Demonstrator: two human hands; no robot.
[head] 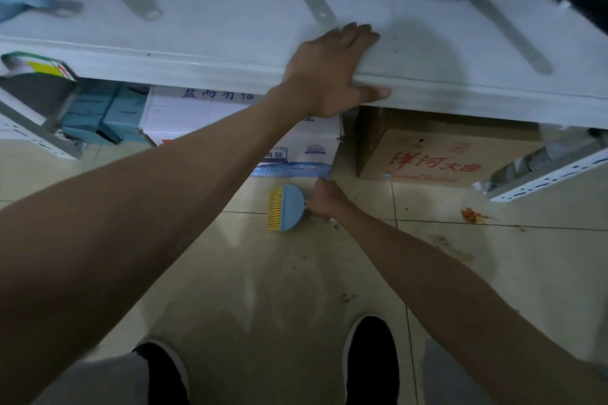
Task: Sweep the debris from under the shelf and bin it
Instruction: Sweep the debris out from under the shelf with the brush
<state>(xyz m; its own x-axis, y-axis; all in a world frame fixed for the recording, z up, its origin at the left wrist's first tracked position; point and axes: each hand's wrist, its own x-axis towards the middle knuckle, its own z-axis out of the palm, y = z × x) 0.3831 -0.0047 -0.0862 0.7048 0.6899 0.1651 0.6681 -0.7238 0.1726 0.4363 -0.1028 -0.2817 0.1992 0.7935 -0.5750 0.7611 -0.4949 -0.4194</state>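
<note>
My left hand (332,71) grips the front edge of the white shelf (197,66), fingers on top and thumb below the lip. Low on the tiled floor, my right hand (324,199) holds the handle of a small blue hand brush (288,207) with yellow bristles pointing left. The brush lies just in front of the white box under the shelf. An orange scrap of debris (472,215) sits on the floor to the right. Dark crumbs (348,297) are scattered across the tiles nearer my feet. No bin is in view.
Under the shelf stand a white printed box (204,122), a brown cardboard box (437,158) and blue packets (105,115). Pans with long handles (510,33) rest on the shelf top. Metal shelf brackets (552,174) jut out at right and left. My shoes (371,368) are at the bottom.
</note>
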